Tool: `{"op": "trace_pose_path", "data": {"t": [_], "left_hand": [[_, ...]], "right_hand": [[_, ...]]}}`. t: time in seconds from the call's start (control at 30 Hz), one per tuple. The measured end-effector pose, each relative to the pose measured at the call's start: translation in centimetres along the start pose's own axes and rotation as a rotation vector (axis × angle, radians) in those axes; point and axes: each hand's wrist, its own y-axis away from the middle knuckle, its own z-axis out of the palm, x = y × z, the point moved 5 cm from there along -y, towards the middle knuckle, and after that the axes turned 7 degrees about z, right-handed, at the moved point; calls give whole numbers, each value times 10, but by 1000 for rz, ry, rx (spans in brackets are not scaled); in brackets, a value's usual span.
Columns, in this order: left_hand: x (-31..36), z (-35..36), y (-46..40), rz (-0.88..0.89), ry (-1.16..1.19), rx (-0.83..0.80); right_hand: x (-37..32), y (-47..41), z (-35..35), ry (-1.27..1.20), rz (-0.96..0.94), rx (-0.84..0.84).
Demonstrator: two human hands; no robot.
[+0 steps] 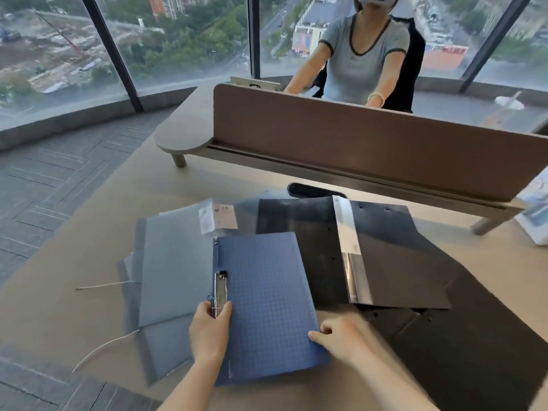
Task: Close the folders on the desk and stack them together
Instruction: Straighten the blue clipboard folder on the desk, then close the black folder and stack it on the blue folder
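The left hand (pixel 209 330) pinched the metal spring clamp (pixel 221 292) of the blue checked plastic folder (pixel 264 295); the right hand (pixel 341 336) gripped its five-o'clock edge — it might snag the open black folder (pixel 385 253) at one o'clock.

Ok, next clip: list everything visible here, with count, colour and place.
Blue folder: one, blue, open, desk centre, metal clip at its spine.
Grey folders: at least two, grey, overlapping, left of the blue one.
Black folder: one, black, open, right, clear strip along its spine; more black covers beneath.
Wires: two, white, desk left.
Desk: one, beige.
Divider: one, brown, far edge.
Papers: white, far right.
Seated person: one, grey shirt, behind the divider.
Left hand: on the clip.
Right hand: at the blue folder's right edge.
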Motion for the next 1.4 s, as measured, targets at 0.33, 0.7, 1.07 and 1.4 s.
{"op": "trace_pose_path", "data": {"t": [0.33, 0.7, 1.07, 1.4], "left_hand": [[-11, 14, 8, 0, -218, -105], [-9, 12, 3, 40, -237, -44], [80, 77, 11, 550, -251, -346], [120, 169, 52, 610, -354, -587]], "right_hand": [[18, 12, 5, 125, 86, 6], [19, 11, 7, 176, 125, 0], [55, 14, -45, -682, 337, 386], [94, 5, -112, -617, 295, 504]]}}
